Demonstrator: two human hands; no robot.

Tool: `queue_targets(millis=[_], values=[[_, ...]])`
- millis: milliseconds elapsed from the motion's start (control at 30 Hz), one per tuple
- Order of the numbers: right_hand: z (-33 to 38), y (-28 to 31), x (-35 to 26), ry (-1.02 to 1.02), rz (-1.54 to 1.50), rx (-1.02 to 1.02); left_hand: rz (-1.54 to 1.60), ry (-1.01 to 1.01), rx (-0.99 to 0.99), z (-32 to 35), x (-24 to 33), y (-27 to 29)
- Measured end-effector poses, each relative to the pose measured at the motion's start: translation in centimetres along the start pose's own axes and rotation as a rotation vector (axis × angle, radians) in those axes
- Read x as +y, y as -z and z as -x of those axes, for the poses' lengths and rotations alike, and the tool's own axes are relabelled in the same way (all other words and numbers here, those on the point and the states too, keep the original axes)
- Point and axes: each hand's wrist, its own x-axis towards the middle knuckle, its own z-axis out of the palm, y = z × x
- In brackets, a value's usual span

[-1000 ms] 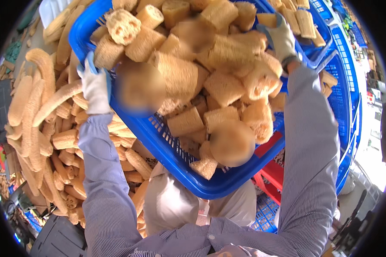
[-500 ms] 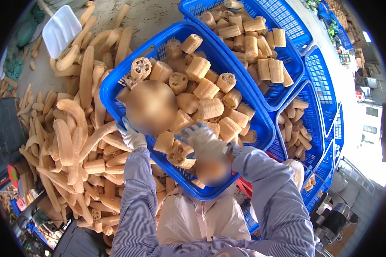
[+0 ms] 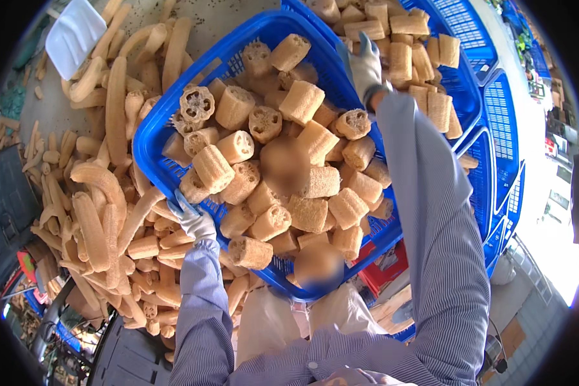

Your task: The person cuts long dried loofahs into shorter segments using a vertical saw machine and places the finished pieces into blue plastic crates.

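A blue plastic basket (image 3: 149, 168) stands before me, filled with cut loofah pieces (image 3: 302, 101). My left hand (image 3: 195, 217), in a white glove with blue fingertips, is closed around its left rim. Stretched over the far right rim, my gloved right hand (image 3: 365, 64) has its thumb and fingers apart. It is beside the loofah pieces in a second blue basket (image 3: 473, 96), with no piece visible in its grasp. Two round blurred patches hide some of the near basket's contents.
A large heap of whole loofahs (image 3: 96, 225) lies at the left, with a white scoop (image 3: 76, 38) behind it. More blue baskets (image 3: 505, 116) line the right side. A red crate (image 3: 385, 267) shows under the near basket's right corner.
My right hand has left the loofah pieces at the near basket's front and moved away to its far right rim. The left hand stays on the left rim. The view has shifted slightly.
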Motion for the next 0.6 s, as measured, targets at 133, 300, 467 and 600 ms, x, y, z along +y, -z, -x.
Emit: queue_targets(millis=[133,300,467,600], values=[[-7.8,-8.3,1.4,-0.079,-0.210,-0.051,0.125,-0.048,-0.024,0.7,0.3,1.0],[-17.2,-15.7,4.4,0.189,-0.028,-0.066,0.229,-0.176,0.033,0.4,-2.2,-1.0],[-19.3,-16.7,4.7,0.182,-0.088,-0.106,0.219,-0.316,0.080,0.1,-2.4,-1.0],[-19.9,-17.0,4.8,0.183,-0.139,-0.115,0.210,-0.289,0.111,0.2,-2.6,-1.2]])
